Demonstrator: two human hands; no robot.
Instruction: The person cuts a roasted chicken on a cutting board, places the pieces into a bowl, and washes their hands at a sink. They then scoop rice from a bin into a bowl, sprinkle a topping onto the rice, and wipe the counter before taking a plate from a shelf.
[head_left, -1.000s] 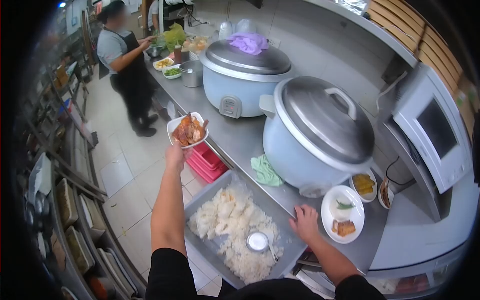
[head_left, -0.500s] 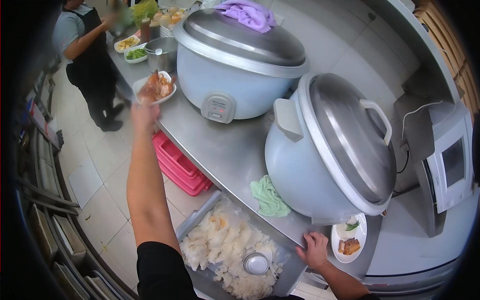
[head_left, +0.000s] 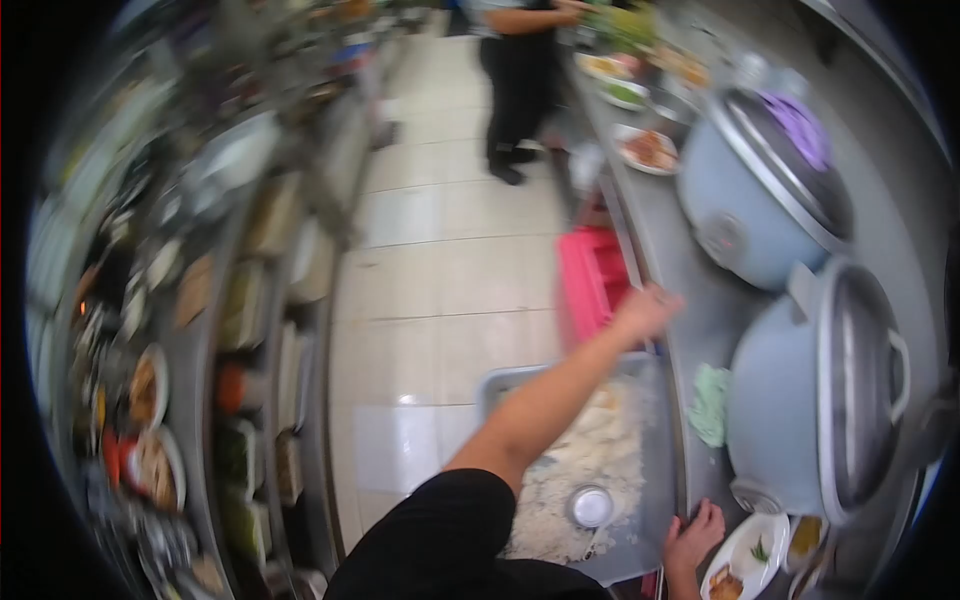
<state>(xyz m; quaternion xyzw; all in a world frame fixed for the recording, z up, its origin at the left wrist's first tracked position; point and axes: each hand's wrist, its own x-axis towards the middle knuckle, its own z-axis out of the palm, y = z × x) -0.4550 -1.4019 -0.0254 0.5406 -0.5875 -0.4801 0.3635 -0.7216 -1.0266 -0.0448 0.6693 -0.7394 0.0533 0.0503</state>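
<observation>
My left hand [head_left: 648, 311], smeared by motion, is over the front edge of the steel counter [head_left: 690, 330], above the pink bin [head_left: 590, 280]; whether its fingers are apart cannot be made out. My right hand [head_left: 695, 540] rests at the counter edge with its fingers spread, holding nothing, beside an oval white plate [head_left: 745, 560] with meat and a green garnish. Below my left arm is a tray of white rice [head_left: 600, 450] with a round metal scoop [head_left: 591, 507] in it. A white bowl of reddish meat [head_left: 648, 149] sits farther back on the counter.
Two large rice cookers [head_left: 765, 190] [head_left: 820, 390] stand on the counter, with a green cloth [head_left: 710, 404] beside the nearer one. A person in a dark apron [head_left: 515, 90] stands at the far end. Shelves with food containers [head_left: 240, 390] line the left.
The view has swung left. My left hand has let go of the bowl of meat, which now sits on the counter, and has come back nearer. My right hand stays near the plate.
</observation>
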